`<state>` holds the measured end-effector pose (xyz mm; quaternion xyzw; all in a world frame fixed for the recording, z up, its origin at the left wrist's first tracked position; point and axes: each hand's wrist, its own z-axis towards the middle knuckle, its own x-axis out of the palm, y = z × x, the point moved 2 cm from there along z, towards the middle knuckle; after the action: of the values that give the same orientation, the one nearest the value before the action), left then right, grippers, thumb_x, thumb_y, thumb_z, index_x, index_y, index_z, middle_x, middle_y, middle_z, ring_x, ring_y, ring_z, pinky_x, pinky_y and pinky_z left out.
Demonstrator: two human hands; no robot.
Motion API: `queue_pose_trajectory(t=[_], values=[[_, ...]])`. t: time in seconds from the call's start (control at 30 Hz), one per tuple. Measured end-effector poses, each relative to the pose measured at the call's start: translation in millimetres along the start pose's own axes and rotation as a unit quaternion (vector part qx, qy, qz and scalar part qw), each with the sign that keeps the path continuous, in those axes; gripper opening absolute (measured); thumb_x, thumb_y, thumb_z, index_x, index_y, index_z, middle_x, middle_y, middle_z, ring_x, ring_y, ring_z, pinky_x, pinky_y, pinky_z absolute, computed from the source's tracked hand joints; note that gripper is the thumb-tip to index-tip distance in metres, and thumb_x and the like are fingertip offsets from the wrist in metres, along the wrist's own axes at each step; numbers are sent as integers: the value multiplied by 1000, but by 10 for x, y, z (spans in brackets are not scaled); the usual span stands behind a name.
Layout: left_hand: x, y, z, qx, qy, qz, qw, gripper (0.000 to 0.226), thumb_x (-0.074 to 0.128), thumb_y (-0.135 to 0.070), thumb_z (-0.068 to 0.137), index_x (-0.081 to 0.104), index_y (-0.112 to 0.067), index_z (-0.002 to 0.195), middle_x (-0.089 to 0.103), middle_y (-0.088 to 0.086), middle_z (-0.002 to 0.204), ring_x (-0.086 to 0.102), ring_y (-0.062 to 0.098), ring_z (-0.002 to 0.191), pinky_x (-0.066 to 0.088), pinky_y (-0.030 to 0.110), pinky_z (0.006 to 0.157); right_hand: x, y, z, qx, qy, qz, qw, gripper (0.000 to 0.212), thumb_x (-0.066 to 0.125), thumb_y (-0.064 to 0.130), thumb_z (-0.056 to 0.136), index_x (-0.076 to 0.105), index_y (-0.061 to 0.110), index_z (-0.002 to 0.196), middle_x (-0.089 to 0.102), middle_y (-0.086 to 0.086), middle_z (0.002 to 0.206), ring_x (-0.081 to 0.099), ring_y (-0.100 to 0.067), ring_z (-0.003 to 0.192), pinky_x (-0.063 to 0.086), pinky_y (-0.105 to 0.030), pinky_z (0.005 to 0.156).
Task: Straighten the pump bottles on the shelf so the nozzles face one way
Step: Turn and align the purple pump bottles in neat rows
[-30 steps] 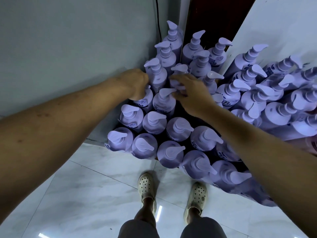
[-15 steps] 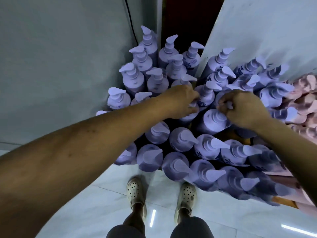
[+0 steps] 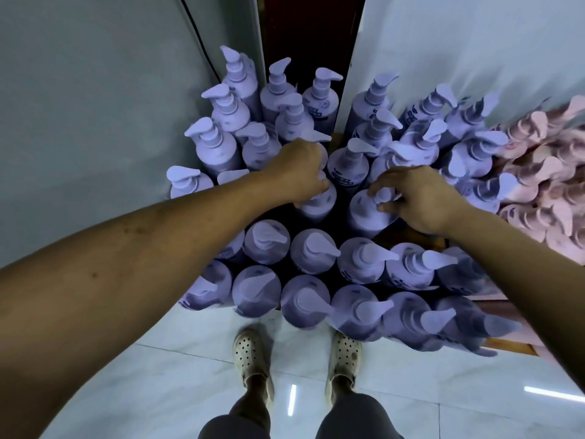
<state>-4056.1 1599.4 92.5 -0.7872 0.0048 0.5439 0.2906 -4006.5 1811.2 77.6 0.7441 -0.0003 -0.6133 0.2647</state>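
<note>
Several purple pump bottles stand packed in rows on a low shelf, most nozzles pointing right. My left hand (image 3: 300, 169) grips the pump of one purple bottle (image 3: 315, 205) in the middle of the group, its nozzle hidden under my fingers. My right hand (image 3: 414, 198) curls round the pump head of the neighbouring purple bottle (image 3: 364, 217) just to the right. The front rows (image 3: 316, 255) have nozzles facing right. Bottles at the back left (image 3: 209, 141) point left.
Pink pump bottles (image 3: 544, 172) fill the shelf to the right. A grey wall stands to the left, a white panel (image 3: 459, 36) behind right, with a dark gap between. The wooden shelf edge (image 3: 506, 345) shows front right. My feet in pale clogs (image 3: 253, 356) stand on white tiled floor.
Both hands have shifted right from the back-left bottles to two bottles in the middle. The camera view has swung right, bringing the pink bottles into sight.
</note>
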Motion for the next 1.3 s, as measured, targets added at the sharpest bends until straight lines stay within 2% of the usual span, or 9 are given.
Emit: queue_pose_trajectory(t=[0.17,0.33,0.43,0.53,0.67,0.83,0.97,1.1,1.3], values=[[-30,10,-21,-91,-1,-55,994,18,63,-12,75,64,6,72,68,21,70,67,31,64,58,44,67,22,39,4,24,-35,-12,999,30,77,19,79,72,11,107,70,-16,91,60,-36,84,43,-37,66],[14,11,-19,-139,45,-124,981,18,57,-10,77,65,-1,63,68,8,53,66,23,45,51,21,46,64,134,80,94,-61,-62,992,28,71,40,80,71,19,100,59,-10,73,55,-30,75,39,-32,58],[-13,68,19,-152,15,-106,983,23,58,-16,79,66,2,67,67,12,55,66,25,46,57,30,53,93,165,120,111,-85,-122,983,32,64,52,81,68,24,96,45,-2,67,50,-27,67,37,-28,56],[-11,121,38,-162,47,-121,978,25,58,-16,81,68,3,68,64,8,46,65,25,44,59,33,54,163,160,159,100,-77,-128,984,37,53,54,88,67,24,104,58,-10,77,60,-33,76,43,-29,59],[62,119,90,-77,31,-51,995,39,62,-36,88,55,-3,68,54,3,47,57,21,47,51,33,56,221,114,190,109,-67,-98,987,38,50,55,91,66,28,112,65,-12,91,62,-34,86,41,-28,60],[52,174,176,134,52,62,988,26,53,-36,95,69,-17,104,50,-4,90,50,15,84,38,28,74,146,52,96,62,-57,-65,994,36,52,53,91,64,28,114,64,-6,88,61,-30,88,49,-35,64],[61,252,189,196,126,61,971,27,58,-36,91,67,-31,115,54,-4,121,46,-24,87,29,4,77,153,19,43,11,-48,-89,995,38,56,41,91,56,30,128,63,-4,103,60,-33,88,43,-33,60],[25,302,251,142,182,70,970,41,66,-21,80,62,-43,115,57,-9,121,59,6,90,51,29,83,317,11,58,9,-35,-78,996,38,56,31,93,49,21,129,59,-8,109,58,-38,85,44,-36,62],[41,283,197,184,97,58,976,27,73,-26,82,68,-23,108,63,-2,94,59,15,81,50,33,75,405,-8,70,41,-54,11,998,36,65,24,88,52,17,121,60,-10,105,56,-36,85,33,-31,67]])
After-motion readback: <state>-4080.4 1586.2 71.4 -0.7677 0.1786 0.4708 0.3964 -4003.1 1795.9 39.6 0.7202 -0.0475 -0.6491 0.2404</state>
